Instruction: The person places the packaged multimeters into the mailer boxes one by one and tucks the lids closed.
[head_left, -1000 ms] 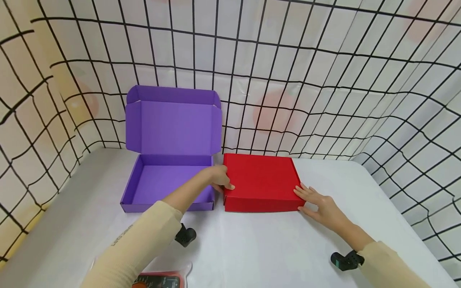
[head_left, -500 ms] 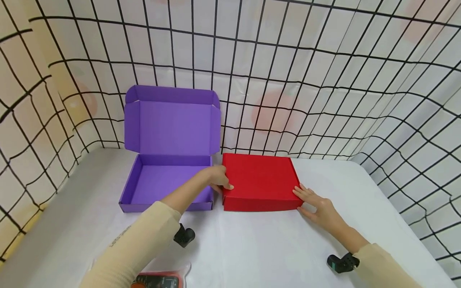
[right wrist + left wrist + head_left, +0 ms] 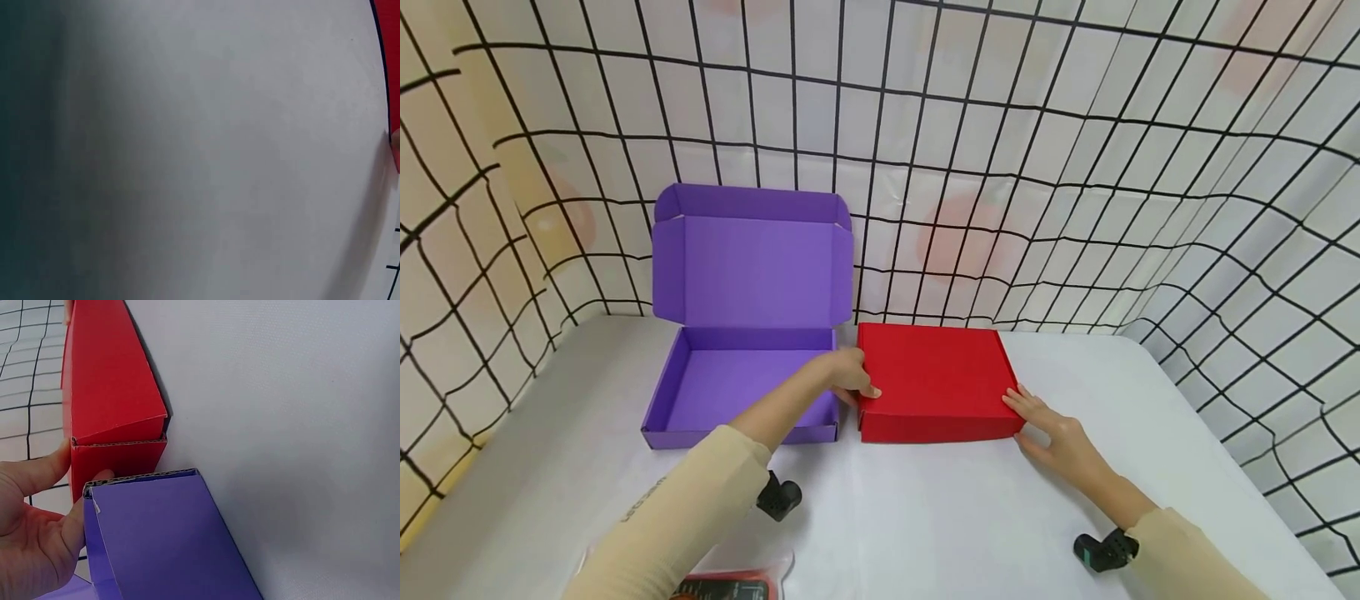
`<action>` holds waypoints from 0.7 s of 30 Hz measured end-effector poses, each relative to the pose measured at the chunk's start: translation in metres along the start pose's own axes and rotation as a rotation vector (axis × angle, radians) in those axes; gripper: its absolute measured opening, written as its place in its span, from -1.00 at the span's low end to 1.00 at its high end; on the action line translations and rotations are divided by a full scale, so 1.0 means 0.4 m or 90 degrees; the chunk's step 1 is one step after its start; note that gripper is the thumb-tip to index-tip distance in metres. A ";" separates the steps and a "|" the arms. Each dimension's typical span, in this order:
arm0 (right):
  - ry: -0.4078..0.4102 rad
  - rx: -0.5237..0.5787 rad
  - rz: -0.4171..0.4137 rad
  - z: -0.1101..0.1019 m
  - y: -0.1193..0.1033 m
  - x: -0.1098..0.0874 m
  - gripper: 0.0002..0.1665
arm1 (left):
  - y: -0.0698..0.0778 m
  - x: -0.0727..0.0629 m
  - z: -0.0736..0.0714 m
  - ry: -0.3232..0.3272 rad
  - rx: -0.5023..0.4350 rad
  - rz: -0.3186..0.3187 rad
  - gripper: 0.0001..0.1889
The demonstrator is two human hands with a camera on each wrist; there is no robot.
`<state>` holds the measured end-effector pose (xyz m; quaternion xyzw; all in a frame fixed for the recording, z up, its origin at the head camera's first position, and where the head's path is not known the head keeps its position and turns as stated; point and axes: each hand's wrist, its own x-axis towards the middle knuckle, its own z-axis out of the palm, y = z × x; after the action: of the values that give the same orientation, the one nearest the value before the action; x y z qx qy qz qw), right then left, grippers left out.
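Observation:
A closed red cardboard box (image 3: 936, 371) lies flat on the white table. Left of it, across a narrow gap, stands a purple cardboard box (image 3: 752, 271) with its lid raised and nothing visible inside. My left hand (image 3: 847, 372) holds the red box by its left side, thumb on the top edge. In the left wrist view the fingers of that hand (image 3: 37, 534) reach into the gap between the boxes. My right hand (image 3: 1051, 429) touches the red box's front right corner, fingers fairly straight on the top edge and thumb lower at the side.
A black wire grid (image 3: 970, 175) with white sheeting behind it surrounds the back and sides. Partly hidden beneath the left sleeve, a multimeter (image 3: 727, 589) in a clear red-edged pack lies at the table's front. White tabletop (image 3: 940, 508) extends before the boxes.
The head view has shifted slightly, so everything appears a little further left and lower. Both hands keep their places on the red box.

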<state>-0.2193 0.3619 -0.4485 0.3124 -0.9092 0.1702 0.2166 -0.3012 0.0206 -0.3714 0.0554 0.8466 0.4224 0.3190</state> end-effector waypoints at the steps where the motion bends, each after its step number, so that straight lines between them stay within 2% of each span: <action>1: 0.002 0.001 0.000 0.001 0.000 0.000 -0.17 | 0.000 0.000 0.000 0.002 0.002 0.000 -0.53; 7: 0.007 0.000 0.025 0.000 -0.011 0.001 -0.17 | 0.003 -0.002 0.004 0.000 0.013 0.002 -0.55; 9: -0.007 0.010 0.038 -0.007 -0.015 0.004 -0.15 | 0.003 0.000 0.007 -0.003 0.010 0.004 -0.56; 13: -0.094 0.036 0.083 -0.030 -0.021 0.030 0.00 | 0.005 0.001 0.008 -0.008 -0.005 0.003 -0.56; 17: -0.189 0.055 0.160 -0.048 -0.024 0.064 0.09 | 0.005 0.001 0.002 -0.008 -0.008 -0.006 -0.53; 21: -0.214 0.082 0.224 -0.054 -0.027 0.077 0.07 | 0.003 0.003 -0.001 -0.006 -0.004 -0.014 -0.49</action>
<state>-0.2281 0.3483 -0.4131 0.1864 -0.9600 0.2086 0.0093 -0.3025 0.0214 -0.3710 0.0471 0.8444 0.4210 0.3281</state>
